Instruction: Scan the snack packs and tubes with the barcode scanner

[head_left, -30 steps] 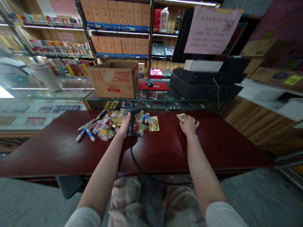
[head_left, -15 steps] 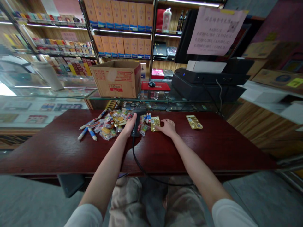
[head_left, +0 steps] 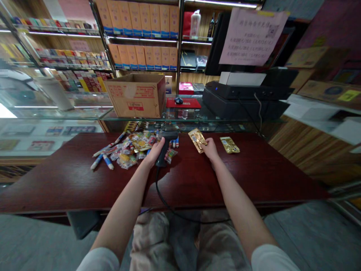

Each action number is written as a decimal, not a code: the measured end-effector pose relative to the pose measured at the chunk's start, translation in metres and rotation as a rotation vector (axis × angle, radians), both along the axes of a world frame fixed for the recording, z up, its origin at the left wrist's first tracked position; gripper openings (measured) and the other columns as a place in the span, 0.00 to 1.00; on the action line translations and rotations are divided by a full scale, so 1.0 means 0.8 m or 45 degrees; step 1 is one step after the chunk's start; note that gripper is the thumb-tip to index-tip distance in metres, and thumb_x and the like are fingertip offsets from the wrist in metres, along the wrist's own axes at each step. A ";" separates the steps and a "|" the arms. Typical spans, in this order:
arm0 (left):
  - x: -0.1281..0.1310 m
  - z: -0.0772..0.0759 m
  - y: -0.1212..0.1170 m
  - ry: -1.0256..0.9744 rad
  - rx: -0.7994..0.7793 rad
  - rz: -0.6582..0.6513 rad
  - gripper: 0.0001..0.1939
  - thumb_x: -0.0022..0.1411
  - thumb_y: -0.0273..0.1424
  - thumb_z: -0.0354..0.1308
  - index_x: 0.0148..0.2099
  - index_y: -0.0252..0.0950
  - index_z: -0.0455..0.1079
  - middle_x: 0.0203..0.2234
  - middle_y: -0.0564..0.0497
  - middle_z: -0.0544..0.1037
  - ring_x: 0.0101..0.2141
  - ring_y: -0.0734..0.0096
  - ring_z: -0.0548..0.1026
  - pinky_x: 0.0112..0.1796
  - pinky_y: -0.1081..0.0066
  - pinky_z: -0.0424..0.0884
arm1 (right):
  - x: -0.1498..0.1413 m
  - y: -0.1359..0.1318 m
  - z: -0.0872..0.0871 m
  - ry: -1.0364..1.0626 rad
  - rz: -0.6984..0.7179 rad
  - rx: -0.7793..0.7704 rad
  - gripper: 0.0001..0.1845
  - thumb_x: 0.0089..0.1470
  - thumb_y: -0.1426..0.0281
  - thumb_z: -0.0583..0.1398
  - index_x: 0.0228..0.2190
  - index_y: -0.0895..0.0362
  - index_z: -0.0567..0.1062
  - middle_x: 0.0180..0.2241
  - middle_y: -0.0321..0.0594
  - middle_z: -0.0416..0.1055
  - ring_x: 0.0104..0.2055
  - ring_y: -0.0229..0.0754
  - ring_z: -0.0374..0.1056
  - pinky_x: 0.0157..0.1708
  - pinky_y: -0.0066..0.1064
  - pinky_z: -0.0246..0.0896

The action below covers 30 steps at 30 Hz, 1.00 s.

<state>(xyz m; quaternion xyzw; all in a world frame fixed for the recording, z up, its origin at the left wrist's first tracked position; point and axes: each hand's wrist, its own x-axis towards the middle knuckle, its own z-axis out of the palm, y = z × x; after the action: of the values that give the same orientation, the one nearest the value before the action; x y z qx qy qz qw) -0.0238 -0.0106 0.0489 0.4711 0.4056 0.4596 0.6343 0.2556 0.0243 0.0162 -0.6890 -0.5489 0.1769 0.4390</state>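
Observation:
My left hand [head_left: 154,151] is wrapped round the handle of a black corded barcode scanner [head_left: 164,148], above the tabletop. In my right hand [head_left: 210,149] a gold foil packet [head_left: 196,139] is pinched by its lower right edge, tilted. A second gold packet [head_left: 229,145] lies flat to the right of that hand. Left of the scanner spreads a pile of small wrapped snacks [head_left: 126,156] in clear and coloured wrappers. Several blue-and-white sticks [head_left: 108,162] lie at its left side. Part of the pile is hidden behind my left hand and the scanner.
Dark red wooden table [head_left: 186,184]; the scanner's black cable [head_left: 166,203] runs over its front edge. Behind it, a glass counter carries an open cardboard box [head_left: 135,96], a computer mouse [head_left: 178,100] on a red mat and a black machine [head_left: 245,98]. Stocked shelves stand beyond.
My right hand has taken hold of the gold packet beside the scanner, lifted it and shifted it right. The left hand stays on the scanner, nearly in place; the view has turned slightly.

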 end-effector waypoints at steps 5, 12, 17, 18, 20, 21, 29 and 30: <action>0.008 0.001 -0.010 0.012 0.047 -0.081 0.35 0.56 0.61 0.56 0.40 0.30 0.72 0.23 0.49 0.75 0.16 0.77 0.66 0.16 0.75 0.63 | -0.008 0.003 -0.007 0.275 0.295 0.215 0.15 0.38 0.65 0.61 0.29 0.52 0.61 0.28 0.31 0.62 0.32 0.40 0.60 0.35 0.31 0.56; 0.012 0.001 -0.012 0.055 0.069 -0.079 0.34 0.56 0.62 0.55 0.37 0.31 0.72 0.21 0.50 0.73 0.16 0.77 0.66 0.16 0.74 0.61 | -0.024 -0.002 -0.006 0.242 0.422 0.197 0.16 0.37 0.64 0.60 0.28 0.52 0.60 0.26 0.29 0.59 0.30 0.39 0.57 0.33 0.31 0.54; 0.016 0.000 -0.014 0.079 0.053 -0.094 0.34 0.54 0.62 0.56 0.34 0.32 0.70 0.20 0.51 0.72 0.16 0.76 0.66 0.17 0.73 0.62 | -0.029 -0.004 -0.004 0.258 0.458 0.207 0.16 0.38 0.64 0.60 0.29 0.52 0.60 0.26 0.30 0.61 0.30 0.39 0.59 0.33 0.31 0.56; 0.016 0.000 -0.013 0.077 0.046 -0.095 0.34 0.55 0.62 0.56 0.35 0.32 0.70 0.19 0.51 0.72 0.15 0.76 0.66 0.16 0.73 0.62 | -0.029 -0.004 -0.003 0.255 0.457 0.215 0.16 0.38 0.64 0.60 0.29 0.52 0.60 0.27 0.30 0.62 0.30 0.40 0.60 0.33 0.31 0.57; 0.016 0.000 -0.012 0.064 0.043 -0.080 0.33 0.56 0.61 0.56 0.36 0.32 0.70 0.20 0.51 0.72 0.15 0.77 0.66 0.16 0.74 0.61 | -0.027 -0.006 0.000 0.226 0.418 0.221 0.16 0.40 0.65 0.61 0.32 0.52 0.61 0.28 0.32 0.65 0.31 0.41 0.63 0.34 0.32 0.58; 0.015 0.000 -0.012 0.059 0.045 -0.064 0.33 0.56 0.61 0.55 0.36 0.32 0.71 0.20 0.51 0.72 0.15 0.77 0.66 0.16 0.74 0.61 | -0.024 -0.007 0.002 0.190 0.375 0.220 0.17 0.41 0.66 0.60 0.34 0.52 0.62 0.29 0.34 0.67 0.32 0.42 0.65 0.35 0.33 0.59; -0.027 0.011 -0.004 0.063 0.006 0.068 0.35 0.56 0.65 0.50 0.29 0.34 0.68 0.13 0.52 0.67 0.13 0.75 0.64 0.16 0.74 0.60 | 0.041 -0.031 0.024 -0.625 -0.358 -0.107 0.23 0.53 0.73 0.58 0.51 0.60 0.68 0.49 0.60 0.70 0.51 0.60 0.65 0.49 0.47 0.56; -0.033 0.012 -0.003 0.070 0.006 0.100 0.35 0.56 0.65 0.50 0.30 0.34 0.69 0.14 0.52 0.67 0.13 0.75 0.64 0.16 0.74 0.60 | 0.046 -0.032 0.025 -0.671 -0.437 -0.104 0.24 0.53 0.73 0.59 0.53 0.62 0.68 0.52 0.64 0.67 0.55 0.62 0.62 0.51 0.50 0.54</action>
<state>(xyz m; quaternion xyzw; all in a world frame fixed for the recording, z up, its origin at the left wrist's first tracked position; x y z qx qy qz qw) -0.0500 -0.0132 0.0585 0.4687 0.4402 0.4720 0.6032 0.2921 -0.0016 0.0359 -0.8107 -0.5120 -0.0624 0.2771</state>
